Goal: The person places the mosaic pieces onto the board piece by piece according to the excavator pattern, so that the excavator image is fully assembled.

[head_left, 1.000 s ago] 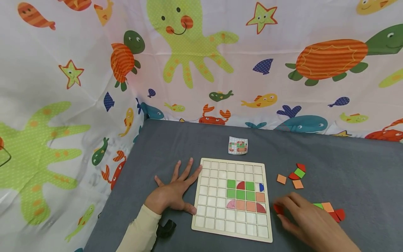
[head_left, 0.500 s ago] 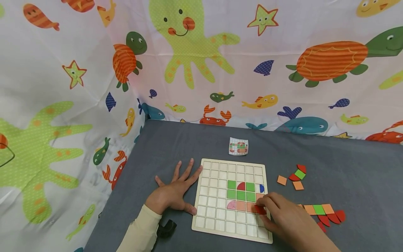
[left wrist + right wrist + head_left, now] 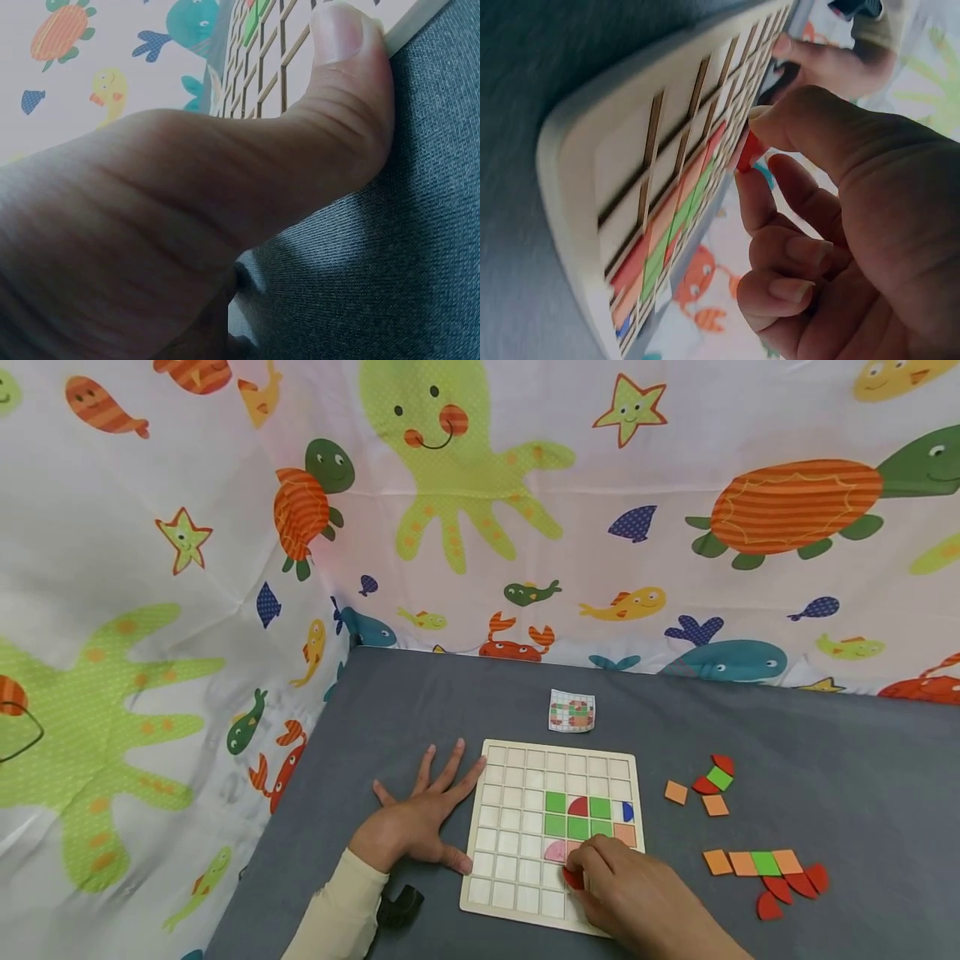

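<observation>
In the head view a pale wooden grid board (image 3: 517,852) lies on the grey cloth, with green, orange, red, pink and blue tiles in its right-hand cells. My left hand (image 3: 416,822) lies spread at the board's left edge, thumb and a fingertip right at the rim. Between thumb and forefinger, my right hand (image 3: 630,893) pinches a red quarter-circle tile (image 3: 750,150) close over the lower middle of the board. That hand hides the board's lower right cells in the head view.
A small printed pattern card (image 3: 572,711) lies behind the board. To the right are a loose group of tiles (image 3: 719,778) and a row of orange and green squares (image 3: 765,863) with red quarter-circles beside it. A black object (image 3: 401,906) sits by the left sleeve. Printed fabric rises behind.
My right hand has carried the red quarter-circle tile leftward, from beside the tile row to over the board. The left hand has stayed in place; the head view has shifted slightly.
</observation>
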Tool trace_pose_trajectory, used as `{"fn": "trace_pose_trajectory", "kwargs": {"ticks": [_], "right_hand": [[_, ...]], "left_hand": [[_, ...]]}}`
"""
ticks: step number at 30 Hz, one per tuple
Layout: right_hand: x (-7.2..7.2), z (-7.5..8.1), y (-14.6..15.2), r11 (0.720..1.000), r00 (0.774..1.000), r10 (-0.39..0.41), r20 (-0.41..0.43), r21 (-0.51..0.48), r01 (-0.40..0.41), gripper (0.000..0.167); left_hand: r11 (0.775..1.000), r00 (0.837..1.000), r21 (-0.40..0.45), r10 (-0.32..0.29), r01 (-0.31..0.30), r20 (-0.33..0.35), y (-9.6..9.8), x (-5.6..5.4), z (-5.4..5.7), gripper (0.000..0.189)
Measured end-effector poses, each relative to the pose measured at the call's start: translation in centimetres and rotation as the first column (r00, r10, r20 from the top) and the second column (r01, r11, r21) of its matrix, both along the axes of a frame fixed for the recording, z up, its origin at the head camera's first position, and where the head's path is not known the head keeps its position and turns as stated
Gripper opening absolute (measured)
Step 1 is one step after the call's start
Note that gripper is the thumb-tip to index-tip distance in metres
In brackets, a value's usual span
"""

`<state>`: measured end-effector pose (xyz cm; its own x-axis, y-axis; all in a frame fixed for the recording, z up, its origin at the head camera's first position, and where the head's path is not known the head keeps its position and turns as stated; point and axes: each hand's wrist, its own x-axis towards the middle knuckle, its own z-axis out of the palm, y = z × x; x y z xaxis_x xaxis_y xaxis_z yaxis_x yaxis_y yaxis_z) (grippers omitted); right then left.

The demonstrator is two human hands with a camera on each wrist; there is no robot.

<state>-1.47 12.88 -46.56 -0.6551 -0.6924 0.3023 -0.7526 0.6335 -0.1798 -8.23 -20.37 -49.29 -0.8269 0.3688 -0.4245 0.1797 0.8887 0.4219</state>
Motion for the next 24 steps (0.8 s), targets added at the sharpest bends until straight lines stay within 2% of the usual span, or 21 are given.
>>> {"fn": "trace_pose_trajectory", "kwargs": {"ticks": [3, 8, 12, 24], "right_hand": [[0.2, -0.3, -0.8, 1.000, 1.000, 0.005, 0.029, 0.015, -0.005, 0.032], [0.4, -0.2, -1.5, 0.997, 0.992, -0.023, 0.125, 0.080, 0.013, 0.032], [0.3, -0.2, -1.8, 0.993, 0.986, -0.041, 0.162, 0.118, 0.022, 0.033], [0.3, -0.3, -2.3, 0.990, 0.988, -0.055, 0.145, 0.133, 0.035, 0.033]], "left_hand": [[1.000, 1.000, -0.012, -0.003, 0.003, -0.006, 0.0, 0.1, 0.2, 0.142], [1.000, 1.000, 0.013, 0.017, -0.017, 0.021, -0.1, -0.1, -0.6, 0.143], [1.000, 0.999, 0.009, 0.027, -0.027, 0.020, 0.0, -0.2, -0.9, 0.145], [0.999, 0.999, 0.002, 0.034, -0.034, 0.004, 0.1, -0.1, -0.7, 0.146]]}}
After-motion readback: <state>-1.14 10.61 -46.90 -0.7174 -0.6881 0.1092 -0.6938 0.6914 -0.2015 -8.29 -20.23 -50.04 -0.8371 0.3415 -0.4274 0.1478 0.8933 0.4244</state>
